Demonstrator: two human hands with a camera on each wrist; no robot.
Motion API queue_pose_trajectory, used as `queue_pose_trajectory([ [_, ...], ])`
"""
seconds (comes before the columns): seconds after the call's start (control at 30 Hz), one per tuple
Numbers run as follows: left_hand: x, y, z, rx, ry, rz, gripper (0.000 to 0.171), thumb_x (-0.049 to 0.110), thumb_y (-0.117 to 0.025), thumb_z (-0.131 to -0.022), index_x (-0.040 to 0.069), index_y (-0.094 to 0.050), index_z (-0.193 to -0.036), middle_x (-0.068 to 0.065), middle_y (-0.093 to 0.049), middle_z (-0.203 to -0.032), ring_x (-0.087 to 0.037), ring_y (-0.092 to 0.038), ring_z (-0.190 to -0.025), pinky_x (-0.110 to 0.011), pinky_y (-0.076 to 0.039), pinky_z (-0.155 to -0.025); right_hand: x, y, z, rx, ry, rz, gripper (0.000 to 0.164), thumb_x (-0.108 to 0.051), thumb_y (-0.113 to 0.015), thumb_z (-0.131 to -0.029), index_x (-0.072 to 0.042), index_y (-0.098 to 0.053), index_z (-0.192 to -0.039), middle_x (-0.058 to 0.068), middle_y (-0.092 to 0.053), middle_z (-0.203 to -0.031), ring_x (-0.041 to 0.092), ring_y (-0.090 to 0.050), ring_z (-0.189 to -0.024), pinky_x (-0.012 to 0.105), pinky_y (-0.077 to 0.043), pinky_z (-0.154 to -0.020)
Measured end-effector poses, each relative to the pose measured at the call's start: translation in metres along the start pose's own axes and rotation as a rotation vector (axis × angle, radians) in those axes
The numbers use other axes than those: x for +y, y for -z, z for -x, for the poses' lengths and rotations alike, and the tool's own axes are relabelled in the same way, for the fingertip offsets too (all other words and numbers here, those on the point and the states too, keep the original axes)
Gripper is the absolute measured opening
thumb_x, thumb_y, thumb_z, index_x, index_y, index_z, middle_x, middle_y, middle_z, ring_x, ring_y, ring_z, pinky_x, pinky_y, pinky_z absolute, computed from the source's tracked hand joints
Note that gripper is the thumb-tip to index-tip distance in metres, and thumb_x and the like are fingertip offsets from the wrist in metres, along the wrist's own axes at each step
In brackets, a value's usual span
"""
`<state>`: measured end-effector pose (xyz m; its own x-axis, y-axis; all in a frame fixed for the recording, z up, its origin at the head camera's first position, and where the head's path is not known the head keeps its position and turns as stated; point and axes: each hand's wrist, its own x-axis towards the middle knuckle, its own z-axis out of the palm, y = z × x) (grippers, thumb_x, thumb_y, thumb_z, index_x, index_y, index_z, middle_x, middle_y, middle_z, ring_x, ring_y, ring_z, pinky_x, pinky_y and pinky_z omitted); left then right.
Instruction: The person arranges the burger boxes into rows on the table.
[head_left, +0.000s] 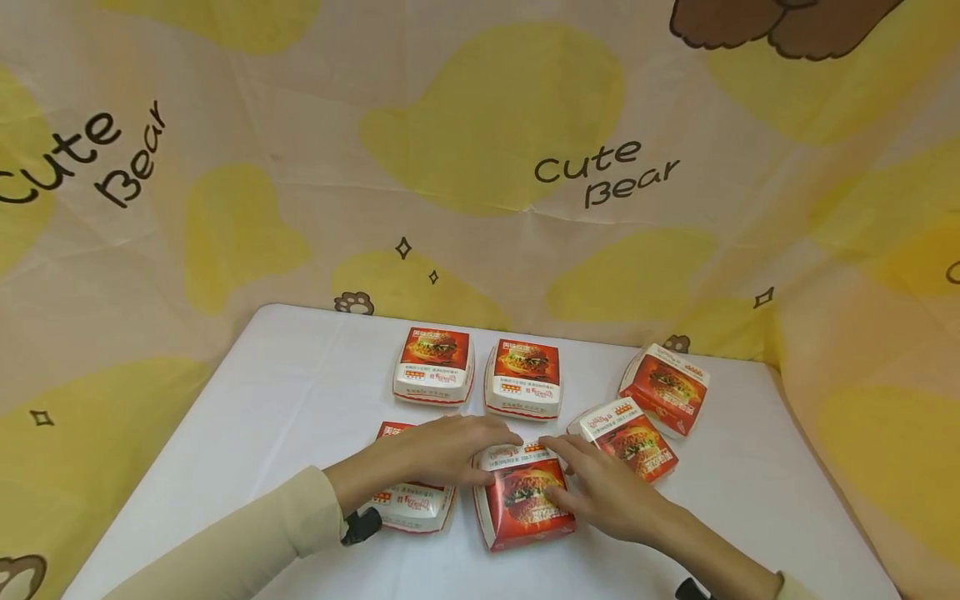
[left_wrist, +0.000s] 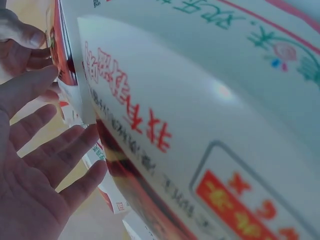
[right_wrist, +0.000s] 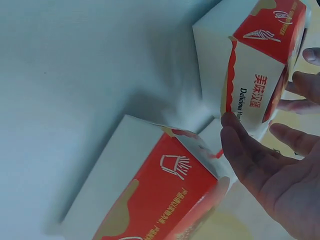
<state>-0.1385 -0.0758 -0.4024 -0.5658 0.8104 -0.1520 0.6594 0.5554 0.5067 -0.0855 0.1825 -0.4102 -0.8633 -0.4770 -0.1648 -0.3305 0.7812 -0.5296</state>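
A red and white burger box [head_left: 525,496] sits at the front middle, between both hands. My left hand [head_left: 450,450] is at its left side, thumb near the edge; its relaxed, spread fingers show in the left wrist view. The right hand [head_left: 611,487] is on the other side, with its thumb over the printed lid and a finger at the far edge. In the right wrist view, a fingertip touches the box's white side [right_wrist: 252,85]. Partly hidden beneath my left forearm is another burger box [head_left: 412,508]. A third box [head_left: 633,442] lies just beyond the right hand.
Two burger boxes, one at back left [head_left: 433,367] and one at back middle [head_left: 522,379], stand side by side. Another box [head_left: 666,390] sits tilted in angle at back right. All rest on a white table [head_left: 247,400], with a patterned yellow cloth [head_left: 465,108] hanging behind.
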Motion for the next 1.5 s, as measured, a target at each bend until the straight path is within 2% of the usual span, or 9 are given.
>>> queue_pose_trajectory([
  [0.17, 0.001, -0.002, 0.0, -0.002, -0.022, -0.02, 0.045, 0.022, -0.073, -0.09, 0.017, -0.063, -0.134, 0.002, -0.062, -0.134, -0.014, -0.055, -0.126, -0.035, -0.045, -0.105, 0.003, -0.004, 0.002, -0.001, -0.006, -0.021, 0.058, -0.04, -0.069, -0.092, -0.015, -0.052, -0.142, 0.027, -0.046, -0.146, 0.042, -0.055, -0.122, 0.062, -0.049, -0.092],
  [0.37, 0.003, -0.003, 0.001, -0.005, -0.037, -0.048, 0.039, 0.024, -0.074, -0.09, 0.017, -0.068, -0.128, 0.004, -0.064, -0.129, -0.011, -0.057, -0.122, -0.033, -0.046, -0.103, 0.004, -0.005, 0.004, 0.0, 0.001, -0.017, 0.061, -0.045, -0.069, -0.092, -0.017, -0.052, -0.142, 0.022, -0.051, -0.142, 0.035, -0.058, -0.117, 0.06, -0.05, -0.091],
  [0.53, 0.004, -0.004, 0.0, 0.007, -0.051, -0.073, 0.036, 0.024, -0.074, -0.089, 0.017, -0.07, -0.124, 0.004, -0.066, -0.125, -0.01, -0.059, -0.119, -0.032, -0.047, -0.102, 0.003, -0.004, 0.004, 0.0, -0.001, -0.013, 0.062, -0.045, -0.069, -0.092, -0.017, -0.051, -0.144, 0.021, -0.05, -0.143, 0.036, -0.058, -0.119, 0.061, -0.049, -0.092],
  [0.73, 0.006, -0.005, 0.0, 0.028, -0.091, -0.099, 0.029, 0.024, -0.073, -0.089, 0.016, -0.072, -0.117, 0.003, -0.069, -0.117, -0.007, -0.062, -0.11, -0.028, -0.049, -0.096, 0.003, 0.003, 0.005, 0.006, 0.031, 0.002, 0.059, -0.036, -0.073, -0.09, -0.015, -0.053, -0.141, 0.008, -0.06, -0.132, 0.018, -0.064, -0.1, 0.045, -0.055, -0.084],
  [1.0, 0.008, -0.006, -0.001, 0.059, -0.09, -0.136, 0.025, 0.025, -0.074, -0.088, 0.019, -0.074, -0.112, 0.007, -0.069, -0.109, -0.004, -0.063, -0.098, -0.028, -0.051, -0.089, 0.003, 0.009, 0.003, -0.045, 0.118, 0.048, 0.048, -0.022, -0.074, -0.09, -0.01, -0.06, -0.134, 0.005, -0.063, -0.129, 0.019, -0.062, -0.11, 0.046, -0.054, -0.091],
  [1.17, 0.009, -0.008, -0.004, 0.065, -0.053, -0.124, 0.044, 0.026, -0.076, -0.087, 0.02, -0.066, -0.13, -0.002, -0.062, -0.131, -0.017, -0.061, -0.116, -0.036, -0.049, -0.099, 0.001, 0.01, 0.001, -0.086, 0.139, 0.037, 0.047, -0.015, -0.071, -0.092, -0.012, -0.059, -0.138, 0.007, -0.061, -0.136, 0.036, -0.051, -0.131, 0.056, -0.047, -0.099],
  [1.27, 0.011, -0.007, -0.005, 0.041, -0.046, -0.111, 0.053, 0.026, -0.078, -0.086, 0.02, -0.061, -0.136, -0.005, -0.055, -0.142, -0.021, -0.054, -0.128, -0.04, -0.044, -0.106, 0.001, 0.01, 0.0, -0.098, 0.135, 0.022, 0.048, -0.014, -0.069, -0.093, -0.013, -0.058, -0.139, 0.006, -0.059, -0.138, 0.037, -0.048, -0.134, 0.057, -0.045, -0.101],
  [1.37, 0.011, -0.006, -0.007, 0.009, -0.06, -0.087, 0.053, 0.025, -0.08, -0.085, 0.019, -0.062, -0.135, -0.004, -0.055, -0.144, -0.019, -0.052, -0.131, -0.039, -0.042, -0.108, 0.001, 0.009, 0.001, -0.097, 0.119, 0.02, 0.047, -0.016, -0.069, -0.093, -0.013, -0.058, -0.139, 0.005, -0.059, -0.138, 0.033, -0.051, -0.131, 0.055, -0.046, -0.1],
  [1.5, 0.01, -0.008, -0.009, -0.009, -0.089, -0.094, 0.047, 0.025, -0.079, -0.085, 0.017, -0.066, -0.13, -0.002, -0.061, -0.136, -0.014, -0.055, -0.127, -0.035, -0.044, -0.106, 0.001, 0.011, 0.002, -0.075, 0.09, 0.046, 0.048, -0.025, -0.075, -0.089, -0.012, -0.061, -0.134, 0.005, -0.063, -0.132, 0.031, -0.056, -0.124, 0.056, -0.048, -0.098],
])
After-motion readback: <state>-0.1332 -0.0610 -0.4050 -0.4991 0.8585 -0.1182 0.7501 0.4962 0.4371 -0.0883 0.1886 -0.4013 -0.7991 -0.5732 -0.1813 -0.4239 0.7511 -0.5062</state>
